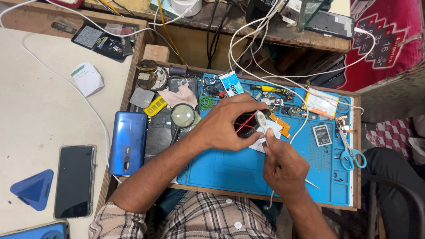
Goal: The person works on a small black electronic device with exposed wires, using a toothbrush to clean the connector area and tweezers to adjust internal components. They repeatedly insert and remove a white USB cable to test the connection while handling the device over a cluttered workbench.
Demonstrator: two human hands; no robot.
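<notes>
My left hand (228,121) grips a small dark device (245,124) with red wires showing on it, held above the blue work mat (230,170). My right hand (283,166) holds a thin white tool (262,121) whose rounded tip rests against the dark device. A metal point sticks out below my right hand, toward the mat's right part. A white cable runs down past my right wrist.
A magnifying glass (182,116) and a blue phone back (129,142) lie left of the mat. Blue-handled scissors (350,152), a grey battery (322,135), small parts and white cables (248,66) crowd the mat's far edge. A black phone (75,180) and a blue triangular pick (34,189) lie on the white counter.
</notes>
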